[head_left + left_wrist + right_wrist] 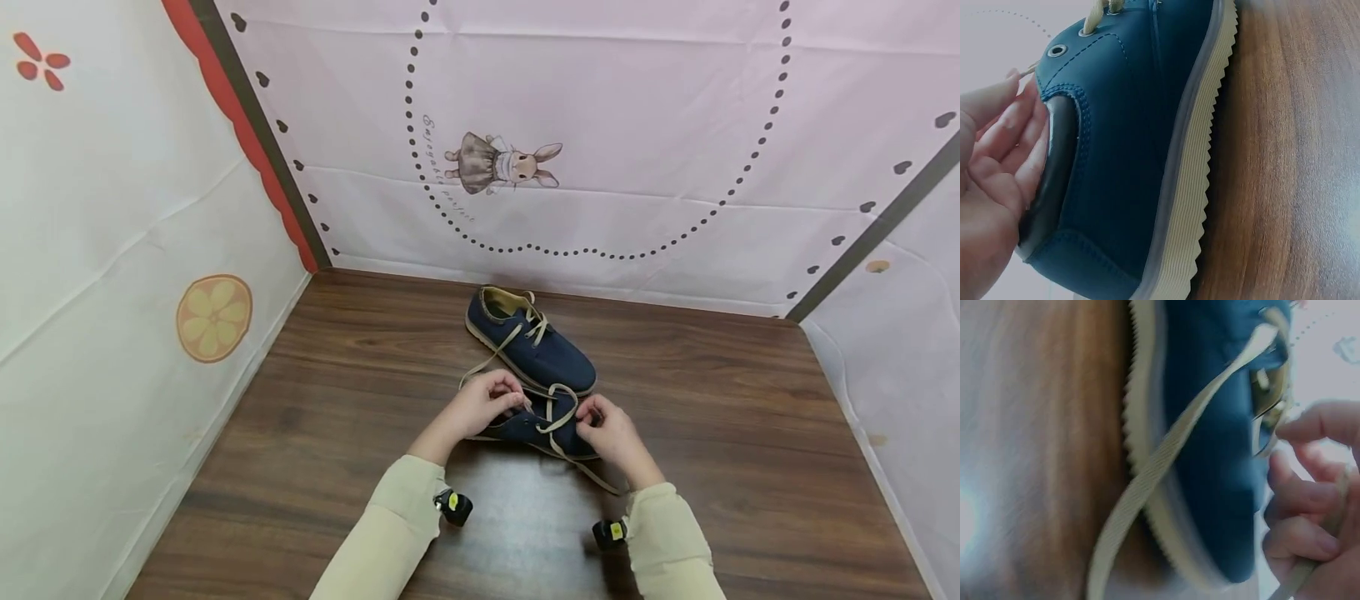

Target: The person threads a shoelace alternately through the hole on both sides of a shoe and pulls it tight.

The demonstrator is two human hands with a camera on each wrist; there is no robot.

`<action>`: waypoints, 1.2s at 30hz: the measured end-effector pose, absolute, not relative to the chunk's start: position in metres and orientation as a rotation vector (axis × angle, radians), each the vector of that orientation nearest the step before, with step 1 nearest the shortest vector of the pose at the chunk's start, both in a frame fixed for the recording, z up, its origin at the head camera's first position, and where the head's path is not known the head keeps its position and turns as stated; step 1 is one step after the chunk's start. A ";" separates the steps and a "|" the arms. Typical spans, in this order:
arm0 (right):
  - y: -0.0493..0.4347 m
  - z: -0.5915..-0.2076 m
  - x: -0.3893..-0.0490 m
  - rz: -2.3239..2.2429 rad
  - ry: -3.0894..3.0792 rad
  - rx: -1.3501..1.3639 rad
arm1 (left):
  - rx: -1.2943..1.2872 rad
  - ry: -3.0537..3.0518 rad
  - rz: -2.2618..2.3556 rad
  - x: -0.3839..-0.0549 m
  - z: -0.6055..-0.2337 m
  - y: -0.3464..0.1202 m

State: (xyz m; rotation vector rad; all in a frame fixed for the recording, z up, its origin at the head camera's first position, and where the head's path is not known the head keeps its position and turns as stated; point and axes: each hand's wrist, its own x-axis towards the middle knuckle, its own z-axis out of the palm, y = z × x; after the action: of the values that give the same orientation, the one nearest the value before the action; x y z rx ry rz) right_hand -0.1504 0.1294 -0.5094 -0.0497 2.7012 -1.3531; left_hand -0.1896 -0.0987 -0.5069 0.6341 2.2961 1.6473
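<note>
Two navy lace-up shoes lie on the floor. Both hands are at the nearer shoe, which has a tan serrated sole and loosened beige laces. My left hand is at its opening, thumb and fingertips pinching a thin tan edge that looks like the tongue. An eyelet beside it has no lace through it. Near the toe, my right hand has curled fingers with a lace running through them. Another lace end hangs over the shoe's side onto the floor.
The other shoe sits just behind, its toe close against the nearer one and a lace trailing left. Brown wood-grain floor surrounds them. Behind stands a pink printed cloth wall, with white side walls.
</note>
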 end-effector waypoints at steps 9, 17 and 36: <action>0.128 -0.523 -0.150 -1.278 2.650 -0.325 | 0.564 2.092 2.025 -0.191 -0.509 -0.113; 0.117 -0.519 -0.150 -1.074 2.771 -0.227 | 0.567 2.083 2.152 -0.196 -0.502 -0.127; 0.101 -0.524 -0.149 -1.155 2.806 -0.315 | 0.492 2.041 2.539 -0.201 -0.488 -0.172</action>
State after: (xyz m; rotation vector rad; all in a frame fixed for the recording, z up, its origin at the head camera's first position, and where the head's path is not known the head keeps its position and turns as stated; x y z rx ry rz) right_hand -0.1485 0.1011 -0.5236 -0.3149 2.8058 -1.1551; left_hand -0.2009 -0.1721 -0.4877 0.4920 2.0410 2.5394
